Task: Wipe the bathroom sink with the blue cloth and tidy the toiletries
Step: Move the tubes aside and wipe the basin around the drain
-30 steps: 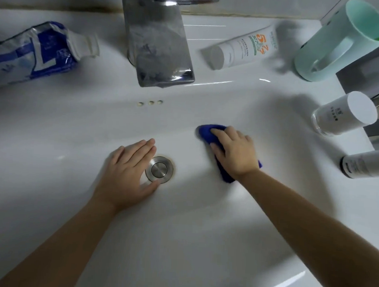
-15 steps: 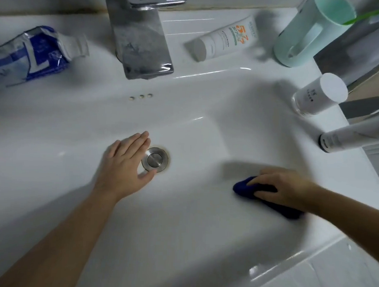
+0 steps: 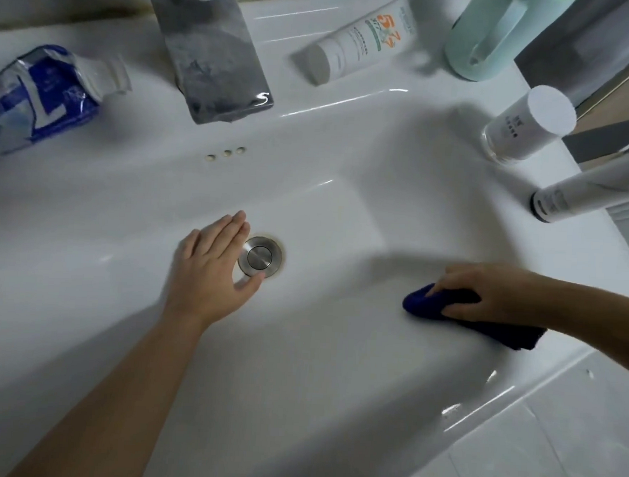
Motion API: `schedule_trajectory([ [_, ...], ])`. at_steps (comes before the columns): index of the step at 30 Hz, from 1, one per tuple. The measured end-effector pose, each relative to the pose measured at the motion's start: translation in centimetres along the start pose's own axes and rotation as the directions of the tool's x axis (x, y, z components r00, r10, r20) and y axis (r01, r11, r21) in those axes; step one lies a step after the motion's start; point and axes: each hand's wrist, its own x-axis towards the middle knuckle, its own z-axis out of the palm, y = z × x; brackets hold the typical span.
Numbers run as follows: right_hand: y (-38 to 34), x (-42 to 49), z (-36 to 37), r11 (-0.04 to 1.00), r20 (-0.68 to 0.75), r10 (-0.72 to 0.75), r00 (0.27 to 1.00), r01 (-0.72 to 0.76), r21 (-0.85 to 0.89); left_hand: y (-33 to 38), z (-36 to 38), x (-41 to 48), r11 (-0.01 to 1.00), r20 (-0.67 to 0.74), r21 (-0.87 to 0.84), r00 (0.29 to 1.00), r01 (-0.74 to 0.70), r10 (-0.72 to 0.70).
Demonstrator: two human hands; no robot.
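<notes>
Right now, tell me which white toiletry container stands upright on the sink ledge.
The white-capped bottle at the right edge, beside the mint cup. The orange-printed tube and black-capped tube lie on their sides.

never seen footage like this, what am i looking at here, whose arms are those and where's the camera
There is no machine: these are a person's own bare arms, filmed by a wide-angle camera worn on the head, looking down. Below is a white bathroom sink with a metal faucet and a round drain plug. The left hand rests flat beside the plug, holding nothing. The right hand presses a blue cloth against the basin's right slope. On the rim lie a blue toothpaste tube and a white tube, with a mint cup, a white bottle and another tube on the right.
</notes>
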Motion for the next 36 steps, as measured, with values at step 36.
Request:
schedule_trajectory([
  [36, -23.4, 3.0, 4.7, 0.806, 0.133, -0.541, 0.831, 0.466, 0.365, 3.9, -17.3, -24.6, 0.883, 0.045, 0.037, 0.882, 0.468, -0.470],
])
